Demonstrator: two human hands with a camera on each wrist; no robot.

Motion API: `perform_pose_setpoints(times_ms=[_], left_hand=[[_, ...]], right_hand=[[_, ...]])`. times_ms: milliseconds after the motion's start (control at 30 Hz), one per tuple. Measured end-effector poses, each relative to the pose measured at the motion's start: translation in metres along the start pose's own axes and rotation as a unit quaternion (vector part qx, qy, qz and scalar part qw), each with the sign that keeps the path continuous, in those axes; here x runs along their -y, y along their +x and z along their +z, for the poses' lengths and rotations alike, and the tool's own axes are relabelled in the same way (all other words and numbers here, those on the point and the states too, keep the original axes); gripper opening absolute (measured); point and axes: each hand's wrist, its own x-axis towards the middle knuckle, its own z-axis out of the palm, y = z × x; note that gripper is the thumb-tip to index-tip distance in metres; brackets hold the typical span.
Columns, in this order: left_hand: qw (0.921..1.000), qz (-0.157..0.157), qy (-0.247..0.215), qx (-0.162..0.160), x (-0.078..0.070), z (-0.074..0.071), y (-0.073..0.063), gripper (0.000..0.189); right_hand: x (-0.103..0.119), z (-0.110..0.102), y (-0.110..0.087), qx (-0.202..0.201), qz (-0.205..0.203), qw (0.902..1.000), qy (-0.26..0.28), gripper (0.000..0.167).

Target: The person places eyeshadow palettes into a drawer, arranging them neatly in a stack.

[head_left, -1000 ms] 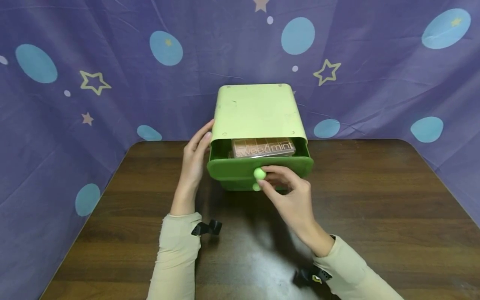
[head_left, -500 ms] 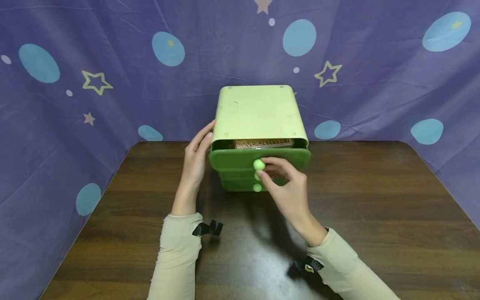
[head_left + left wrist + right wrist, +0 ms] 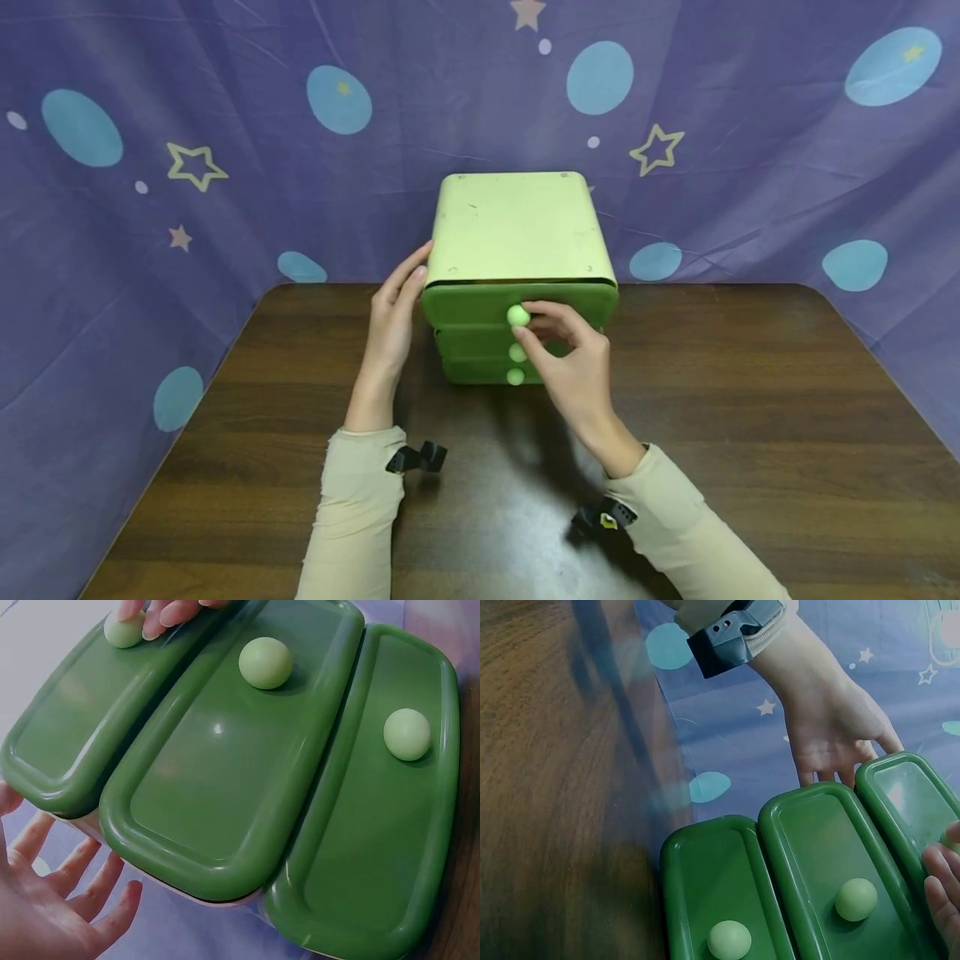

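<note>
A small drawer cabinet (image 3: 521,225) with a pale green shell stands at the table's back, its three dark green drawers stacked in front. My right hand (image 3: 577,358) pinches the round knob (image 3: 518,316) of the top drawer (image 3: 465,307) between thumb and fingers. That drawer sits nearly flush, with a thin dark gap under the shell's edge. My left hand (image 3: 392,321) rests with extended fingers against the cabinet's left side; the left wrist view shows those fingers spread beside the drawer ends. Lower down are the middle knob (image 3: 266,663) and the bottom knob (image 3: 407,734).
The cabinet stands on a dark wooden table (image 3: 262,467). Behind it hangs a purple curtain (image 3: 465,83) with stars and blue ovals. A black wrist strap (image 3: 416,457) sticks out from the left sleeve, and another (image 3: 603,518) from the right.
My right hand has pushed the top drawer inward, away from me. The box lettered "sweet mint" inside it has gone out of sight. My left hand has stayed at the cabinet's side.
</note>
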Motion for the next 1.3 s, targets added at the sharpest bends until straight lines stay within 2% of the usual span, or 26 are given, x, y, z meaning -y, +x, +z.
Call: perform_pose_setpoints(times_ms=[1300], left_hand=[[0.9999, -0.010, 0.006, -0.007, -0.0006, -0.0001, 0.0003, 0.041]], right_hand=[[-0.0081, 0.0011, 0.0102, 0.005, 0.001, 1.0000, 0.004, 0.028]])
